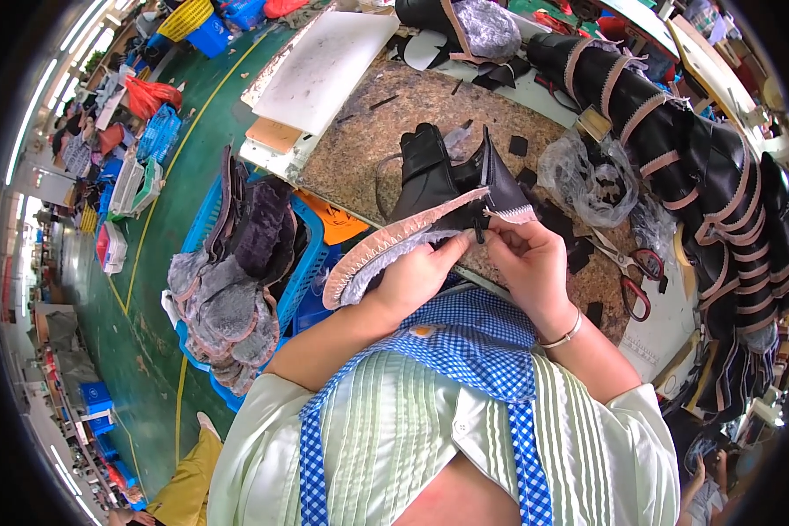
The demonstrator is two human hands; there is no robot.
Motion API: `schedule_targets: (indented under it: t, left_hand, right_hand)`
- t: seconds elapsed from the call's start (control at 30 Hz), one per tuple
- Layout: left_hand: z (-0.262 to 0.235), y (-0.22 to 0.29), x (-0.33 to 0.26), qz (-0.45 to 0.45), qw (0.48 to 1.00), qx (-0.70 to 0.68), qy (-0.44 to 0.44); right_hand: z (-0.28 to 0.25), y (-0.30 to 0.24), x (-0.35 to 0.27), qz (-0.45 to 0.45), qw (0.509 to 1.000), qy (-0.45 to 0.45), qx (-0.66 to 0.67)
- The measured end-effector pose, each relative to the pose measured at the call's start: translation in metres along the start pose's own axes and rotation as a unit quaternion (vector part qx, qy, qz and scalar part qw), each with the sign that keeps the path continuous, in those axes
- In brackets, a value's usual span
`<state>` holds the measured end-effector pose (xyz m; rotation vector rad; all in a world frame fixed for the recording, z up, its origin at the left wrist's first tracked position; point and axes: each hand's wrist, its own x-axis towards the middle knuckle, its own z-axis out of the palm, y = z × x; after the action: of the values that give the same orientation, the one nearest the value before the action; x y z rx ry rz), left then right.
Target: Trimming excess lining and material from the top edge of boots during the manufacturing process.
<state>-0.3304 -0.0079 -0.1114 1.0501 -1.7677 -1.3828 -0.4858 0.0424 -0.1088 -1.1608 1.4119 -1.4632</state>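
A black leather boot upper [425, 180] lies in front of me, with a grey furry lining and a tan zigzag-stitched edge [403, 230]. My left hand [421, 276] is closed on the lined edge, its thumb and fingers pinching near the opening. Close beside it, my right hand [530, 263] has thumb and finger pinched at the upper's edge, by a short dark strip [479, 230]. Exactly what lies between those right fingertips is too small to make out. Red-handled scissors [633, 272] rest to the right of my right hand.
Several black boot uppers [666, 145] with tan edges are heaped along the right. A see-through plastic bag [579, 175] and dark scraps lie on the brown speckled worktop [359, 162]. White boards [324, 74] sit at its far left. A blue basket [300, 272] holds fur-lined pieces at left.
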Motion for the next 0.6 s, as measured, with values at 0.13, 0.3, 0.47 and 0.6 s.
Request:
schedule_targets:
  t: [0.13,0.3,0.47,0.6]
  left_hand:
    - [0.002,0.008,-0.001,-0.058,0.993,0.097,-0.032]
    - [0.002,-0.016,0.006,0.183,0.975,0.119,-0.042]
    - [0.003,-0.006,0.002,0.135,0.984,0.107,-0.052]
    - [0.005,-0.009,-0.001,0.152,0.976,0.151,-0.045]
  right_hand:
    - [-0.004,-0.011,-0.004,-0.072,0.988,0.019,-0.132]
    - [-0.017,-0.030,-0.009,-0.427,0.744,-0.007,-0.513]
    - [-0.024,-0.036,0.004,-0.420,0.759,-0.002,-0.498]
    - [-0.024,-0.034,0.011,-0.407,0.765,-0.034,-0.498]
